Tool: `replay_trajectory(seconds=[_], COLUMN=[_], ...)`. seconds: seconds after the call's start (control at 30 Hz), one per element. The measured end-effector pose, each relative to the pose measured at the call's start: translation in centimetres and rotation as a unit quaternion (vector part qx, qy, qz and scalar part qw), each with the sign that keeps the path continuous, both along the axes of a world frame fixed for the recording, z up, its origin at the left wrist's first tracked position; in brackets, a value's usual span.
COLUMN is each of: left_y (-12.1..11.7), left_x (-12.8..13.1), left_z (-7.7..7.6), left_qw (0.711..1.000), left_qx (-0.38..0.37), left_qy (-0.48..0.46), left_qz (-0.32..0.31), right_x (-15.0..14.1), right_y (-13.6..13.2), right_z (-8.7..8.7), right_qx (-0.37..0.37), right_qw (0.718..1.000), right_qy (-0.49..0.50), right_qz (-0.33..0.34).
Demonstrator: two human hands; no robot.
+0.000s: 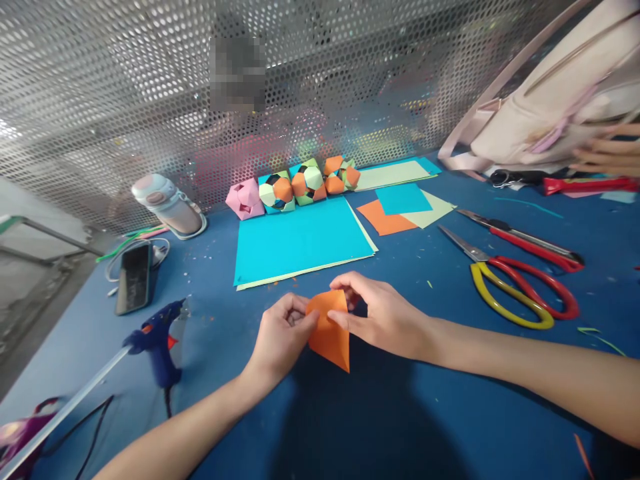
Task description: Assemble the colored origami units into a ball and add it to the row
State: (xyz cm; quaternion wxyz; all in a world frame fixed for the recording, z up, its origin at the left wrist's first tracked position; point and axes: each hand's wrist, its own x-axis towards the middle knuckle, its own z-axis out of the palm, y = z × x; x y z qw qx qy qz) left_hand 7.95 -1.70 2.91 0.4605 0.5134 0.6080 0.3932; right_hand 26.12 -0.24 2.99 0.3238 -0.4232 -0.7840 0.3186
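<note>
A folded orange paper is held between both my hands just above the blue table. My left hand pinches the paper's left edge with its fingers curled. On the right side, my right hand grips the top corner between thumb and fingers. The paper's lower point hangs towards me. Behind the hands lies a large cyan sheet stacked on pale yellow paper.
Several folded paper balls line the perforated metal wall. Loose orange, cyan and yellow squares lie beyond. Scissors and a red-handled cutter lie right. A blue glue gun, a phone and a bottle sit left. Another person's hand touches a pink bag.
</note>
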Motion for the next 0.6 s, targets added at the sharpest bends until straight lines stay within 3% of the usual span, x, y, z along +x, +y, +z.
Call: replay_trajectory(seconds=[0.3, 0.6], left_y=[-0.3, -0.8], left_x=[0.3, 0.4], left_z=[-0.2, -0.2], left_qw=[1.000, 0.999], left_qx=[-0.014, 0.041], left_qy=[-0.019, 0.005], left_qz=[-0.005, 0.009], right_x=[-0.4, -0.8], right_y=[-0.3, -0.7], right_z=[-1.7, -2.0], right_qx=[0.162, 0.122], right_qw=[0.985, 0.992], right_qy=[0.026, 0.034], right_qz=[0.059, 0.008])
